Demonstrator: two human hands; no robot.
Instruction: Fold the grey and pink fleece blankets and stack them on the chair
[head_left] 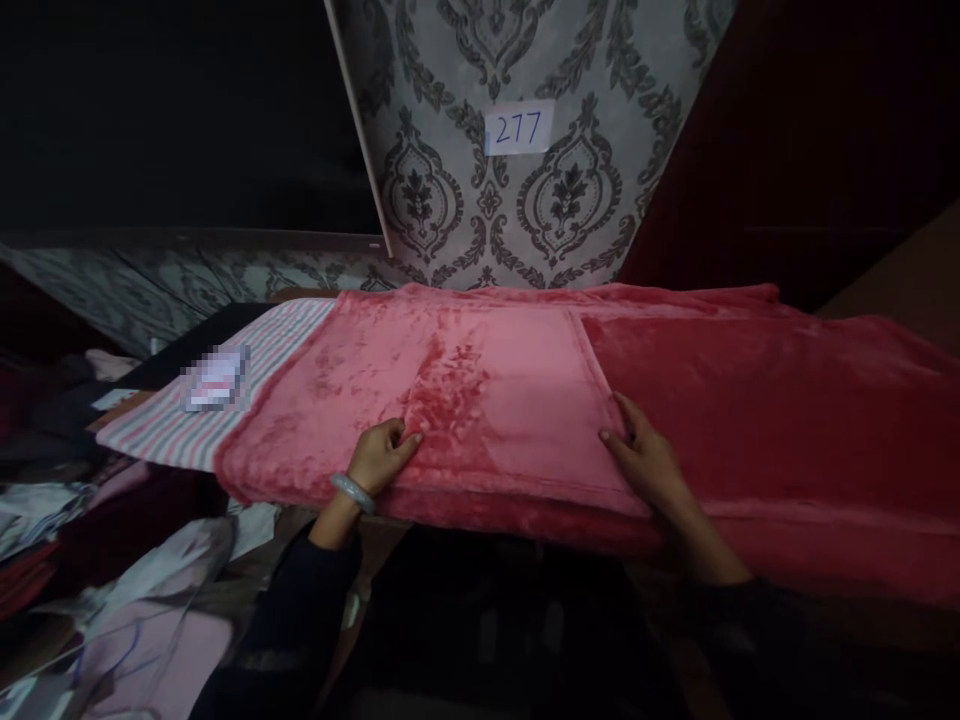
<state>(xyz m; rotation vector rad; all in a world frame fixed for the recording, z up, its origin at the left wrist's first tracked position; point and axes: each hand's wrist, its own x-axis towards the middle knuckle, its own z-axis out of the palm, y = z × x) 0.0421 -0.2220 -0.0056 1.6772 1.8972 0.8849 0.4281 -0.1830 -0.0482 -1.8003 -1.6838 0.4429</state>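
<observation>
Across the middle of the view, reaching out to 3 o'clock, a plush red-pink blanket [525, 390] lies spread, its near edge hanging toward 6 o'clock. A lighter pink section lies folded at the centre, and the deeper red stretch extends to the right of its edge. At 8 o'clock from the centre, the person's left hand [377, 458] has its grip closed on the plush, thumb against curled fingers; a pale bracelet [352, 493] circles that wrist. At 4 o'clock, the right hand [649, 460] pinches the edge of the lighter section between thumb and fingers. Both forearms come out of dark sleeves [289, 610].

At 9 o'clock, a striped cloth [180, 438] adjoins the blanket, with a small pixelated object [216, 378] upon it. Toward 10 o'clock stands a large black screen [180, 120]. At 12 o'clock, a paper marked "277" [517, 128] is on patterned wallpaper [491, 200], and a dark red panel [780, 150] rises at 2 o'clock.
</observation>
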